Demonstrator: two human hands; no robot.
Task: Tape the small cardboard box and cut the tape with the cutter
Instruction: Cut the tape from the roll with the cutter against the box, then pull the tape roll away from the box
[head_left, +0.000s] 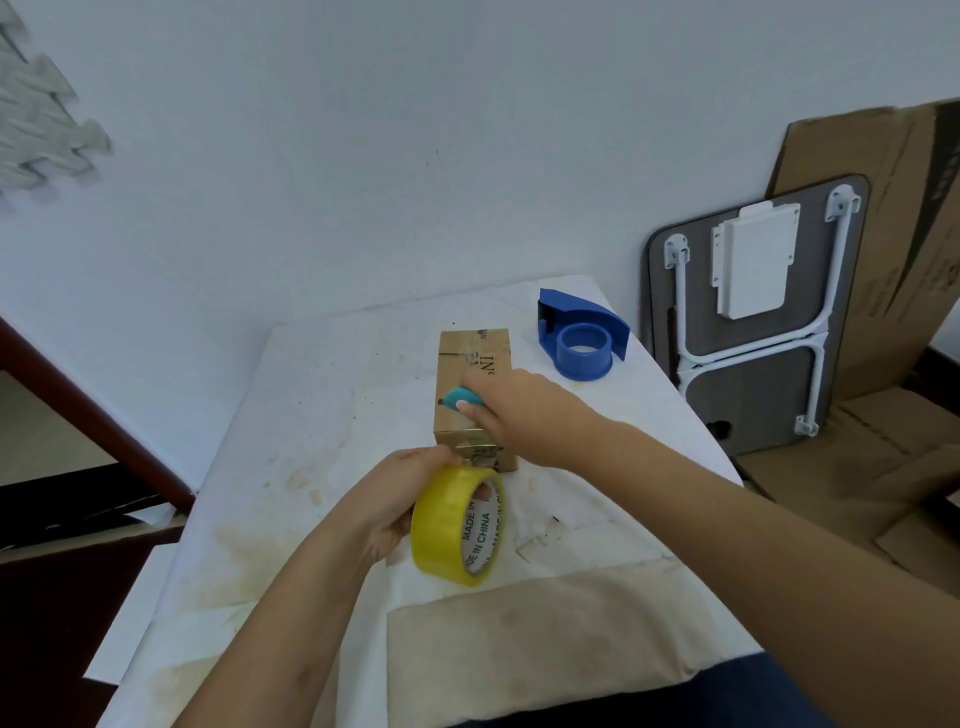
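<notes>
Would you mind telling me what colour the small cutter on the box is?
Teal, seen in the head view: the cutter is held in the right hand.

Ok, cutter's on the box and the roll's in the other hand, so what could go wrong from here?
The right hand presses the teal cutter on top of the small cardboard box, so the blade might score the cardboard. The left hand holds the yellow tape roll close to the box's near edge; a slip could bring the cutter towards those fingers.

The left hand (387, 499) grips a yellow tape roll (453, 525) just before the box (474, 395); the right hand (511, 415) presses a teal cutter (461, 399) on its top
</notes>
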